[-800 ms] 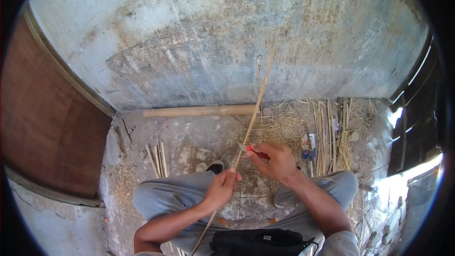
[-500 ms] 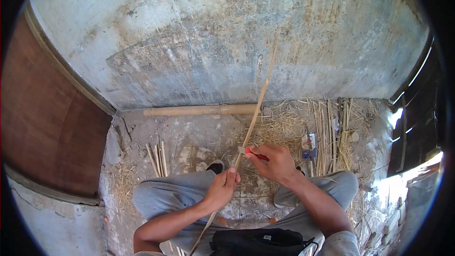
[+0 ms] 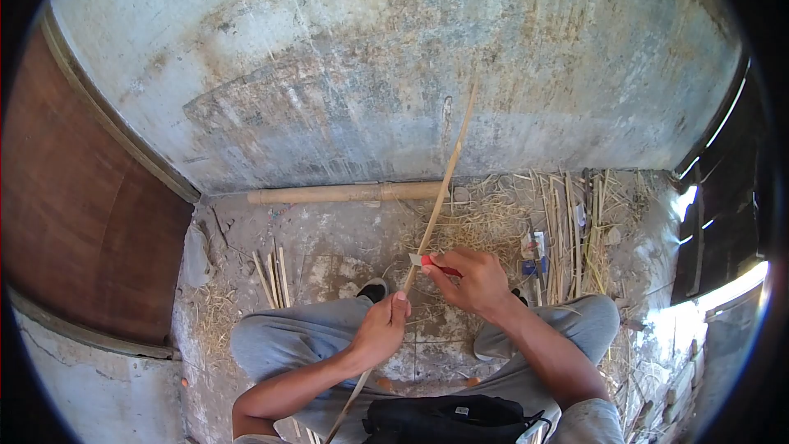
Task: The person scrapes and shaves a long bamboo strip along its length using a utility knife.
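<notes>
Though partly hidden, red-handled knife [image 3: 425, 261] pinched in right hand [image 3: 474, 279], pale strip [image 3: 445, 187], bottom-cropped, pinched in left hand [image 3: 381, 332]

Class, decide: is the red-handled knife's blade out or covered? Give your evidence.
Out: the pale blade projects past the red handle gripped by the right hand, overlapping the long strip in view.

This looks like a rough, makeshift workshop in a worn shed or old room. The front wall [image 3: 329, 74] is stained and patchy, and daylight shows through gaps in the dark side wall [image 3: 723, 205]. Pale shavings [image 3: 485, 226] litter the dirty floor [image 3: 329, 230] near loose sticks [image 3: 567, 238] and a thick pole [image 3: 345, 192]; a long strip [image 3: 442, 196] and a knife [image 3: 426, 260] are in hand.
</notes>
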Demonstrator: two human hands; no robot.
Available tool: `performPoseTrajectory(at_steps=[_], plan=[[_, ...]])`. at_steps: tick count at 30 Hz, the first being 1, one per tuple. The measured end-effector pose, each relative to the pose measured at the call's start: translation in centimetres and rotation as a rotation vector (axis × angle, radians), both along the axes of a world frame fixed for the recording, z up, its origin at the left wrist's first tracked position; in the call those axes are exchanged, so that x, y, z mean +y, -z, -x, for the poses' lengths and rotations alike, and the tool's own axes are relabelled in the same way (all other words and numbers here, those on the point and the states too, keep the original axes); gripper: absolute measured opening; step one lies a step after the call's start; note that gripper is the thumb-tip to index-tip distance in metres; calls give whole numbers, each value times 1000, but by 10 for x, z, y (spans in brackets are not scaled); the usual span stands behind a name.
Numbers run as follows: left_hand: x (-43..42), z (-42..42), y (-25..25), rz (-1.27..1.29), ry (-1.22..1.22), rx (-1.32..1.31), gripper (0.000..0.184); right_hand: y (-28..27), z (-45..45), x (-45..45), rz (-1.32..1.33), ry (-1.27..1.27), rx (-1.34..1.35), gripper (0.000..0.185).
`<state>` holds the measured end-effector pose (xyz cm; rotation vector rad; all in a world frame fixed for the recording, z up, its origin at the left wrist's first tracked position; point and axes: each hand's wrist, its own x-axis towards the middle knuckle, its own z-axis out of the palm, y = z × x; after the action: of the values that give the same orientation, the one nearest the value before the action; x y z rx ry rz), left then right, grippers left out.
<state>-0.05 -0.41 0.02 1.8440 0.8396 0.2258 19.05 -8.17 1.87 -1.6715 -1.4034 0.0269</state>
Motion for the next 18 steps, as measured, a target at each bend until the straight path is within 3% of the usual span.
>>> performPoseTrajectory(at_steps=[18], plan=[[2,3,-3,-23,26,37,53,-3,-7,6,-10,69,-80,16]])
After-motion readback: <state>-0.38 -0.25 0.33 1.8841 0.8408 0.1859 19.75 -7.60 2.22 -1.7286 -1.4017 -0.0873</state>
